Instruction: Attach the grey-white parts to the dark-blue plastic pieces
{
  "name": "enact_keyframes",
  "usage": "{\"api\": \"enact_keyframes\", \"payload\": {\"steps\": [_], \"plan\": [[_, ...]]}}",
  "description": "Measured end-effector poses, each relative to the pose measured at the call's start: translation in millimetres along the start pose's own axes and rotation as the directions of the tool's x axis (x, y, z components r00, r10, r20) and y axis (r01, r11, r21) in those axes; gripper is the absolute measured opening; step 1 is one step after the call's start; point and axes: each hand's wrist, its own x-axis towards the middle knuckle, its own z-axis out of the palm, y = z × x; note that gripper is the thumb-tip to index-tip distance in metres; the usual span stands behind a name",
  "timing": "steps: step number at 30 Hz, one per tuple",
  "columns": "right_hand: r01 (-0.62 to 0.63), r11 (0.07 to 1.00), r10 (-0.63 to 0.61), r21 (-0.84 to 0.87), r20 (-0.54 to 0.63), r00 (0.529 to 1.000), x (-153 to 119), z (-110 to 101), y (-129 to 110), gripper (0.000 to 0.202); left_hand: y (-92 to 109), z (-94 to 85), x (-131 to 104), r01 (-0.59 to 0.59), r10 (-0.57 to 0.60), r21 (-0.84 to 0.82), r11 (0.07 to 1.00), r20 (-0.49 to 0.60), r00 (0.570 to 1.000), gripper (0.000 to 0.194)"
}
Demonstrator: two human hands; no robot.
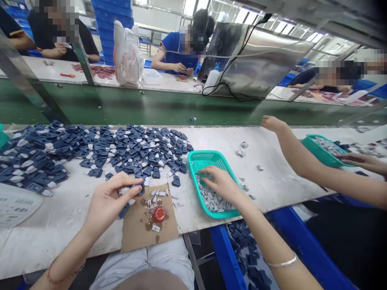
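Observation:
My left hand (104,203) pinches a small dark blue plastic part (141,187) between thumb and fingertips, above the left edge of a cardboard sheet (136,233). Another blue piece (123,211) shows just below that hand. On the cardboard are a red round cap (159,214), wet brown stains and several small grey-white pieces (159,193). To the right, my right hand (220,183) reaches over a green plastic basket (198,201), fingers apart and curved downward. Small grey-white parts (216,201) fill the basket's near portion; whether the fingertips touch them I cannot tell.
A big heap of blue parts (121,145) with white tips covers the left of the table. A co-worker's arm (302,161) extends in from the right, near a second green basket (322,155). Blue bins (226,257) stand below the table edge. Other people sit across the green strip (136,106).

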Motion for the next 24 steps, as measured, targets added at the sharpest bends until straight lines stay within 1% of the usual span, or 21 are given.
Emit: {"api": "enact_keyframes", "payload": {"steps": [2, 4, 7, 8, 12, 15, 17, 20, 22, 24], "plan": [[0.044, 0.999, -0.043, -0.009, 0.052, 0.998, 11.4, 2.5, 6.4, 0.018, 6.4, -3.7, 24.3, 0.012, -0.006, 0.090, 0.996, -0.059, 0.998, 0.020], [0.083, 0.996, -0.080, -0.023, 0.088, 0.993, 17.3, 3.7, 7.9, 0.017, 11.9, -8.1, 54.9, 0.024, 0.002, 0.241, 0.970, -0.109, 0.994, 0.025], [0.126, 0.991, -0.122, -0.032, 0.109, 0.987, 19.4, 2.2, 9.9, 0.016, 13.3, -12.9, 111.5, 0.028, 0.038, 0.487, 0.873, -0.126, 0.991, 0.030], [0.134, 0.990, -0.130, -0.034, 0.109, 0.986, 19.3, 1.5, 11.5, 0.015, 11.7, -13.1, 132.3, 0.028, 0.037, 0.543, 0.839, -0.110, 0.993, 0.031], [0.143, 0.989, -0.139, -0.032, 0.099, 0.985, 18.0, 1.1, 21.7, 0.012, -2.2, -5.1, 215.0, 0.071, -0.026, 0.642, 0.763, -0.079, 0.997, 0.029], [0.128, 0.991, -0.126, -0.030, 0.075, 0.989, 15.9, 0.7, 29.7, 0.013, -16.0, 4.6, 265.3, 0.110, -0.102, 0.728, 0.677, -0.055, 0.993, 0.026], [0.109, 0.993, -0.107, -0.043, 0.042, 0.993, 14.3, -1.0, 34.0, 0.017, -24.8, 9.3, 289.5, 0.118, -0.145, 0.781, 0.613, -0.036, 0.989, 0.027], [0.111, 0.988, -0.111, -0.108, 0.008, 0.994, 13.1, -3.7, 38.7, 0.024, -34.6, 13.7, 313.5, 0.112, -0.182, 0.847, 0.520, -0.018, 0.983, 0.029], [0.123, 0.982, -0.123, -0.145, 0.006, 0.992, 12.9, -3.9, 41.1, 0.024, -37.3, 17.5, 323.8, 0.100, -0.175, 0.882, 0.460, -0.020, 0.984, 0.031], [0.118, 0.981, -0.118, -0.156, 0.007, 0.993, 12.1, -2.2, 43.1, 0.021, -36.8, 25.5, 332.0, 0.072, -0.136, 0.909, 0.410, -0.018, 0.991, 0.032]]}}
